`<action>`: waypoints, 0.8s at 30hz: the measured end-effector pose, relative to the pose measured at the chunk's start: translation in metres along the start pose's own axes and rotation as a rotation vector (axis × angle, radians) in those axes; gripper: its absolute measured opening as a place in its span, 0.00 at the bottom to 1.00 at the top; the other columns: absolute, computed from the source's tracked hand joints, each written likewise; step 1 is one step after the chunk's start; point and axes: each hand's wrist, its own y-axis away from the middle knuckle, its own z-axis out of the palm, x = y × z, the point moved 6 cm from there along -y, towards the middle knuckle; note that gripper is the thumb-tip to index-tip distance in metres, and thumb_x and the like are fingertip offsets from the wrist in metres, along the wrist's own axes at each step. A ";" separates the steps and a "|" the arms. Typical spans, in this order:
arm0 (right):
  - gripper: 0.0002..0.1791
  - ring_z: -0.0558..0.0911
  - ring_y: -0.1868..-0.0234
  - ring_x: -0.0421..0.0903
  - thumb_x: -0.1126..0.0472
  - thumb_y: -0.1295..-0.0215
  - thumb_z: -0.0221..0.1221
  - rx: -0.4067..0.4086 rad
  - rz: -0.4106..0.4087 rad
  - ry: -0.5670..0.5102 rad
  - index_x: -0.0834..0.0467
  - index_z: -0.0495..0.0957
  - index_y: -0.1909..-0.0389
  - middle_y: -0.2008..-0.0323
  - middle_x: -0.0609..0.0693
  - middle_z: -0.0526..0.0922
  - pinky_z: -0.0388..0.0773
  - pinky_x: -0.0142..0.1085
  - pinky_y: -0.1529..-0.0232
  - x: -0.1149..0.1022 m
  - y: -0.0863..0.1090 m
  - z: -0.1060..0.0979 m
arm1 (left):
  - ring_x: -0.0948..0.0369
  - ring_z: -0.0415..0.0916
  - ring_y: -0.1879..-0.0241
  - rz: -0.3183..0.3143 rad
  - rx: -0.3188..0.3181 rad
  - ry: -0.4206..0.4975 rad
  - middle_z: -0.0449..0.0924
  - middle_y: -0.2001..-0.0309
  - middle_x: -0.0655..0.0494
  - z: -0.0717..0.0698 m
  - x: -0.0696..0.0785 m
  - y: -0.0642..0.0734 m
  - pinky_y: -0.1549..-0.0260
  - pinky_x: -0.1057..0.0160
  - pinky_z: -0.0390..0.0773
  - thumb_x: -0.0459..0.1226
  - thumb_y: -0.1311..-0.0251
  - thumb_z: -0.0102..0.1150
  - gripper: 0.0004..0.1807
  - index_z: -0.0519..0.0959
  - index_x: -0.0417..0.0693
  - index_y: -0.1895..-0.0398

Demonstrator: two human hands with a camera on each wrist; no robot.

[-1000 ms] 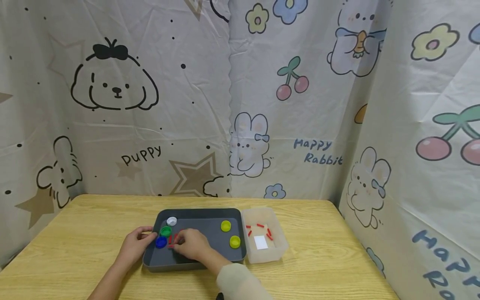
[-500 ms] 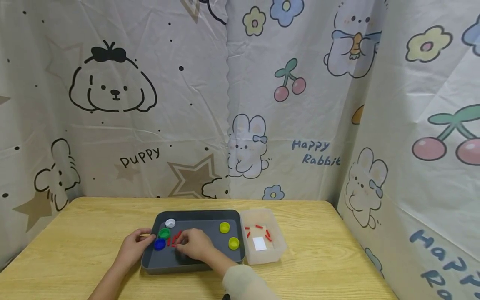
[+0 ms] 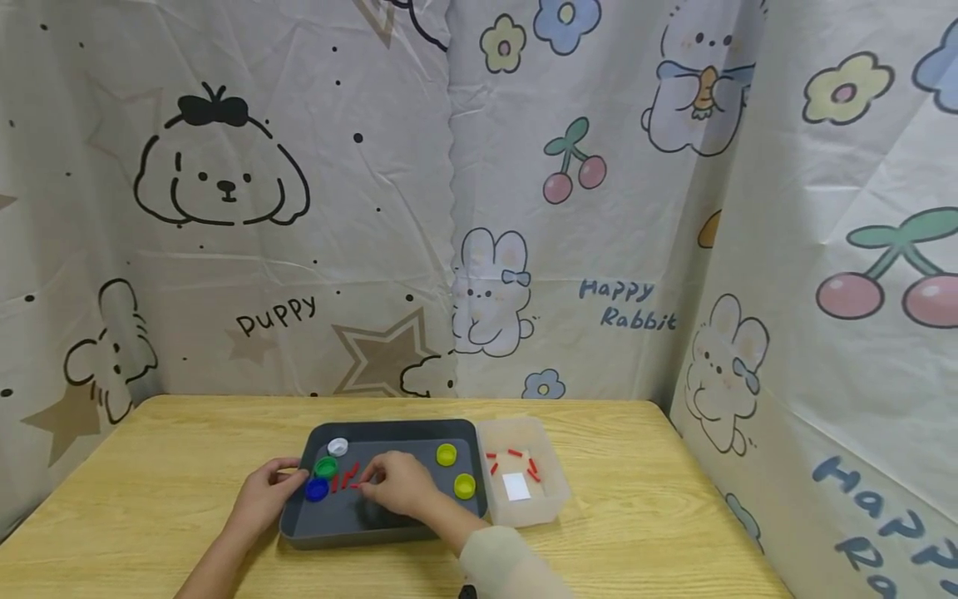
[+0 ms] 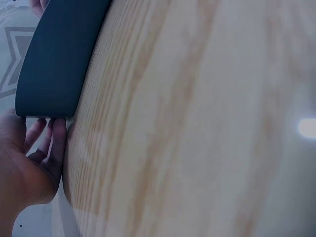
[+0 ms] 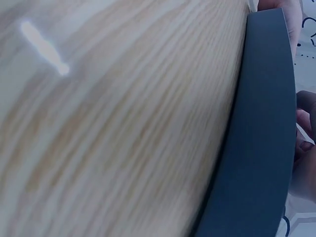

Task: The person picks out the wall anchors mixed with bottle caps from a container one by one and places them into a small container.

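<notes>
My left hand (image 3: 264, 497) touches the left end of a dark grey tray (image 3: 404, 520); in the left wrist view its fairly straight fingers (image 4: 58, 140) meet the tray's end wall (image 4: 54, 74). Over the tray's left half, my right hand (image 3: 402, 485) pinches a short red stick (image 3: 355, 486) between thumb and fingertips. Several similar red sticks (image 3: 345, 479) lie just left of it. Beside them is a column of round caps: white (image 3: 338, 448), green (image 3: 326, 467) and blue (image 3: 317, 489). In the right wrist view the tray's side wall partly hides the right hand (image 5: 305, 143).
Two yellow caps (image 3: 446, 454) lie in the tray's right part. Against its right side stands a translucent plastic box (image 3: 554, 499) with several red sticks (image 3: 515, 453) and a white square (image 3: 516, 487). All stand on a wooden table (image 3: 629, 499) before a printed curtain (image 3: 419, 166).
My right hand has shifted slightly right and away from the caps, with the red stick at its fingertips. More of the loose red sticks shows now. The left hand stays at the tray.
</notes>
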 end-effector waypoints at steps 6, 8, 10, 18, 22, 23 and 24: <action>0.03 0.67 0.81 0.32 0.56 0.43 0.63 -0.001 -0.028 0.049 0.50 0.83 0.70 0.80 0.38 0.71 0.63 0.25 0.80 -0.002 0.004 -0.008 | 0.50 0.75 0.55 -0.006 -0.008 0.002 0.76 0.53 0.35 0.001 -0.001 0.000 0.67 0.67 0.72 0.46 0.38 0.53 0.28 0.69 0.33 0.43; 0.03 0.66 0.81 0.32 0.56 0.42 0.62 -0.004 -0.039 0.056 0.50 0.83 0.69 0.80 0.38 0.70 0.63 0.25 0.80 -0.002 0.005 -0.011 | 0.50 0.75 0.55 -0.010 -0.008 0.004 0.76 0.53 0.36 0.001 -0.001 0.000 0.67 0.66 0.71 0.46 0.38 0.53 0.28 0.69 0.33 0.43; 0.03 0.66 0.81 0.32 0.56 0.42 0.62 -0.006 -0.049 0.061 0.50 0.83 0.68 0.81 0.38 0.70 0.63 0.25 0.81 -0.003 0.005 -0.014 | 0.50 0.75 0.55 -0.012 -0.011 0.005 0.76 0.53 0.37 0.001 -0.001 0.000 0.67 0.66 0.71 0.46 0.37 0.53 0.28 0.69 0.33 0.42; 0.04 0.65 0.81 0.32 0.56 0.41 0.62 -0.010 -0.063 0.035 0.50 0.83 0.68 0.80 0.38 0.70 0.62 0.26 0.80 -0.004 0.012 -0.027 | 0.52 0.75 0.57 -0.002 -0.016 0.008 0.77 0.54 0.37 0.001 -0.001 0.001 0.67 0.66 0.72 0.45 0.38 0.53 0.27 0.69 0.33 0.43; 0.04 0.65 0.79 0.32 0.56 0.41 0.62 -0.005 -0.084 0.040 0.50 0.83 0.67 0.78 0.39 0.70 0.62 0.25 0.79 -0.003 0.014 -0.032 | 0.52 0.74 0.56 0.001 -0.014 0.005 0.77 0.54 0.37 0.001 -0.001 0.000 0.67 0.66 0.71 0.45 0.38 0.53 0.27 0.69 0.32 0.43; 0.05 0.65 0.79 0.32 0.56 0.41 0.62 -0.004 -0.090 0.043 0.50 0.83 0.67 0.78 0.39 0.70 0.62 0.25 0.79 -0.003 0.014 -0.032 | 0.51 0.74 0.56 0.000 -0.014 0.006 0.76 0.54 0.37 0.001 -0.001 0.000 0.67 0.66 0.71 0.45 0.38 0.53 0.27 0.69 0.33 0.43; 0.05 0.65 0.79 0.32 0.56 0.41 0.61 -0.005 -0.094 0.045 0.51 0.83 0.67 0.79 0.39 0.70 0.62 0.25 0.79 -0.002 0.015 -0.033 | 0.51 0.74 0.56 -0.002 -0.013 0.007 0.76 0.54 0.37 0.001 -0.001 0.000 0.67 0.66 0.71 0.46 0.38 0.53 0.28 0.69 0.33 0.43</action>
